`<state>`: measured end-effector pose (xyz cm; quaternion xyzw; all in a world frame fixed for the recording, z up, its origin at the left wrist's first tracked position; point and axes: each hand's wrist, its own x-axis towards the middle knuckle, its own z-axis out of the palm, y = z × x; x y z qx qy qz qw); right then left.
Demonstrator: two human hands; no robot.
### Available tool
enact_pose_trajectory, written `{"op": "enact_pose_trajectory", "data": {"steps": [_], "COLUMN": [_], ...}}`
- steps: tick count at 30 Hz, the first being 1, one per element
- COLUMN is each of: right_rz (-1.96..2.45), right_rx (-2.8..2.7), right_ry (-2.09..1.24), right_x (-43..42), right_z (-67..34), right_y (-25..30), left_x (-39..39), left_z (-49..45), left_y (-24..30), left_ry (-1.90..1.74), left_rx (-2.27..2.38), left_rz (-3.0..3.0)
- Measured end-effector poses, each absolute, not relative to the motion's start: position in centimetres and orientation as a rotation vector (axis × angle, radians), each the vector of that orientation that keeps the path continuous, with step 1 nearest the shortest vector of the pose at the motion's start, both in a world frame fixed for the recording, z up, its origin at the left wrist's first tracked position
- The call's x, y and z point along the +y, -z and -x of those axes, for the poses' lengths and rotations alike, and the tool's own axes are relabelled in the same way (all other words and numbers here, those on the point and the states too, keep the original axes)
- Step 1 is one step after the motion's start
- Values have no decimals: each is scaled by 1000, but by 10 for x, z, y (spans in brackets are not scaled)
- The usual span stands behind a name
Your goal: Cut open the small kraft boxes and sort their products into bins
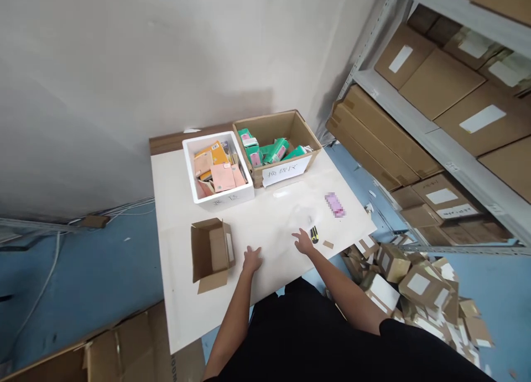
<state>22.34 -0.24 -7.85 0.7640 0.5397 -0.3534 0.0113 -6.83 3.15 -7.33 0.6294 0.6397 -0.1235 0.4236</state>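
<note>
My left hand [251, 258] rests at the table [178, 321] with its fingers apart and nothing in them. Just left of it lies a small open cardboard box [212, 249] on its side, its opening facing left and a flap hanging toward me. My right hand [303, 241] is also bare, its fingers stretched out to the left over the white tabletop. Close beside it on the right is a yellow and black box cutter [314, 235]. A small brown scrap [328, 244] lies past the cutter, and a pixelated pink-purple thing [335, 204] is farther back.
Behind stand a white foam box [219, 200] of pink and orange packets and a cardboard carton [277, 122] of green boxes. Shelves [415, 119] with cartons rise on the right. Many used boxes [418, 285] are heaped on the blue floor below them.
</note>
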Motion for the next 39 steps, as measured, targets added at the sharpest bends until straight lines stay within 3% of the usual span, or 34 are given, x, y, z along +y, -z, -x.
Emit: {"op": "enact_pose_trajectory", "data": {"steps": [4,10,14,19,23,28,31,35,39], "right_rz": [-2286,-2194,-2345,-2662,-2666,-2769,-2771,-2579,-2337], "right_rx": [1649,1843,1895,1485,1499,1926,2391,2880,2762], "right_ry": [1056,1208,1712,2462,2627,2325,1927,1422,1252], "right_x": [-20,-17,-7,5,22,52,65,72,68], "right_z": [-237,-225,-206,-208,-199,-143,-94,-9,80], "right_y": [99,116,114,89,55,0,-37,-63,-43], "left_x": [1,-11,-9,-4,0,7,6,-6,-25], "left_z": [57,6,-46,-61,-24,81,167,245,260], "left_y": [92,105,102,73,38,-8,-24,-16,9], "left_ry": [338,-142,-329,-701,-770,-924,-748,-331,-457], "left_rx": [1638,1543,1415,1165,1172,1629,1986,1961,1793], "left_rz": [-1474,-1202,-1129,-907,-1108,-1548,-1785,-1883,-1778]}}
